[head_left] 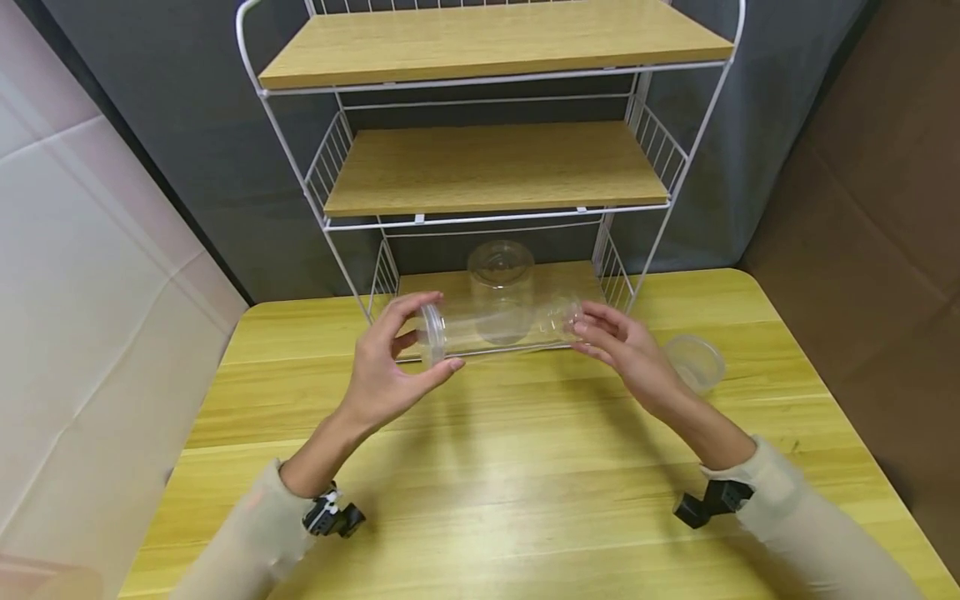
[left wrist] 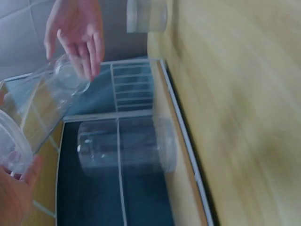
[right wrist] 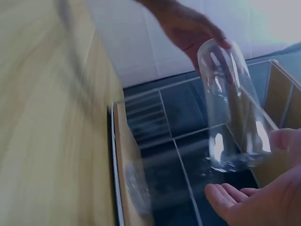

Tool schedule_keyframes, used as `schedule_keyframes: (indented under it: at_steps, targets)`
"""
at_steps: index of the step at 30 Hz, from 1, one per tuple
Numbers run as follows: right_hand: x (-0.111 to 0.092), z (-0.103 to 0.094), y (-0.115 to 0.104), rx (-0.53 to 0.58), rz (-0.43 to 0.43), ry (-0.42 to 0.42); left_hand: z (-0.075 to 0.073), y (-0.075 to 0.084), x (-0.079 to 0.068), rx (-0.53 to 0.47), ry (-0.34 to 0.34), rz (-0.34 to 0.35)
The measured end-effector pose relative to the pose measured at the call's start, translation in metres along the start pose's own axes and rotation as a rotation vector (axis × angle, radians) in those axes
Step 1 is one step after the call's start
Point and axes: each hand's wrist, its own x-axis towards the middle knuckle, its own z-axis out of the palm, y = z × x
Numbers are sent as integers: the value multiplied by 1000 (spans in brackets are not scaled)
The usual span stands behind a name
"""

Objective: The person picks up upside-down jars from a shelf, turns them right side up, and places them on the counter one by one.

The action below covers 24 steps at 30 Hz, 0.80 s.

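We saw the table [head_left: 480, 508], with a wire rack [head_left: 495, 167] at twelve o'clock. A clear jar [head_left: 491, 329] was held sideways between the hands: the left hand [head_left: 382, 367] gripped its rimmed nine-o'clock end, while the right hand [head_left: 628, 357], fingers loosely extended, lay at its three-o'clock end; we couldn't tell how firmly they touched. Through it we saw a standing jar [head_left: 501, 271] on the rack's bottom shelf [head_left: 442, 283]; toward three o'clock sat a small tub [head_left: 697, 363].

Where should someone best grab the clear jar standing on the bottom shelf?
Probably around the upright, round wall of the standing jar, from the open front: the middle shelf covers it above and wire panels flank it. The held jar crosses in front, so it should likely move first.
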Motion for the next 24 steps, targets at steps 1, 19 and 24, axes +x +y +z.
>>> schedule_keyframes:
  at_steps: [1,19,24]
  targets:
    - [-1,-2,-2,-94,-23,6,-3,1,2,15,-16,-9]
    - [8,-29,-56,-1165,-896,50,-45,4,8,261,-254,-17]
    - [20,-34,-71,-1247,-1026,56,-49,0,6,327,-315,6]
